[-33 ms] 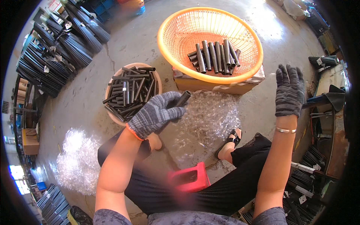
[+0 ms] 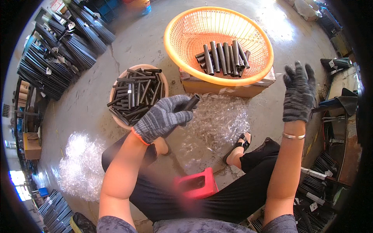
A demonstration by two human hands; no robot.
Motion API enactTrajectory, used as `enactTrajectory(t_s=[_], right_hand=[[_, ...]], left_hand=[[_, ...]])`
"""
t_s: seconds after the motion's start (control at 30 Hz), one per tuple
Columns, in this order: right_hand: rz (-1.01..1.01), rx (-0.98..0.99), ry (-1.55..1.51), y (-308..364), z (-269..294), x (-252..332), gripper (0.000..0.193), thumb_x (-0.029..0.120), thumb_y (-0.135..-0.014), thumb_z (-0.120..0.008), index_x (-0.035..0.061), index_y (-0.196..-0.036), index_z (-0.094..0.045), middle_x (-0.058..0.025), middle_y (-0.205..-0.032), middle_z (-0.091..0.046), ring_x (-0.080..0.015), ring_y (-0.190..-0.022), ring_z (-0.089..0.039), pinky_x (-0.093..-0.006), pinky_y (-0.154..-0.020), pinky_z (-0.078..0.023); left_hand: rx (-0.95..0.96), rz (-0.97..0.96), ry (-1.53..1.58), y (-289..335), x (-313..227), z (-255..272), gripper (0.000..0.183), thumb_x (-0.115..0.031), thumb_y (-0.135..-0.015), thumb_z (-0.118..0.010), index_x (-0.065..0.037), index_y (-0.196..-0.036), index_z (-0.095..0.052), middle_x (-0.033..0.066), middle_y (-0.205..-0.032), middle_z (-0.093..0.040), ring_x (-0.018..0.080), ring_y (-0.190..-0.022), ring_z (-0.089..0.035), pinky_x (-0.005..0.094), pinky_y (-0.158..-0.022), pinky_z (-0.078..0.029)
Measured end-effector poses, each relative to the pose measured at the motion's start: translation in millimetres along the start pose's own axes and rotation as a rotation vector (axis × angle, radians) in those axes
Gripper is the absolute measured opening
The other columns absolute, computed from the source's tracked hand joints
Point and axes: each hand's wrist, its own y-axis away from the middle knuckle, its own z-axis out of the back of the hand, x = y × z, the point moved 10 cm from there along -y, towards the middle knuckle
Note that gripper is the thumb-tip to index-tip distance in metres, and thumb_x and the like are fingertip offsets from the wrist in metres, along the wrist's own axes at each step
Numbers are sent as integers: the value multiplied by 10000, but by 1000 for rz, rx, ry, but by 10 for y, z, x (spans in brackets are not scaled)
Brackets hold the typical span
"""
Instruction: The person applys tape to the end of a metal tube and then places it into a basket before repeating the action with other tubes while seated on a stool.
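Observation:
My left hand, in a grey knitted glove with an orange cuff, is closed around a short black tube. The tube's hollow end points up and to the right; its lower part is hidden by the glove. Off to the right, my right hand is raised in a dark striped glove, fingers spread and nothing gripped. A faint pale streak shows beside its fingers, too blurred to name. Left of centre, a round tub is heaped with short black tubes. More black tubes lie in an orange plastic basket.
The basket rests on a cardboard box. Clear plastic scraps cover the floor before it, and another pile lies at left. A red stool stands between my legs. Bundles of long black rods line the left side.
My right hand's fingers have spread apart and the hand has tipped slightly left. My left hand, still gripping the tube, has shifted a little to the right.

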Motion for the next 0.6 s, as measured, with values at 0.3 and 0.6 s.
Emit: enactTrajectory(t_s=[0.3,0.6], right_hand=[[-233,1118,253,1517,-1372,-754,330,58,-827,-640,35,-1143,-548,-55,-986,-601,-117,-812,-557,-236,-681,-480],[-480,1307,520,1651,-1181,-1065,154,186,-892,-590,41,-886,-642,31,-673,-554,-53,-594,-465,-213,-520,-405]], left_hand=[[48,-7,180,-11,-65,-213,480,-59,-799,-597,-34,-1254,-449,42,-887,-556,116,-761,-559,265,-669,-500],[95,-30,610,107,-265,-226,420,-221,-827,-630,-15,-1176,-519,27,-765,-569,102,-614,-556,214,-542,-461]])
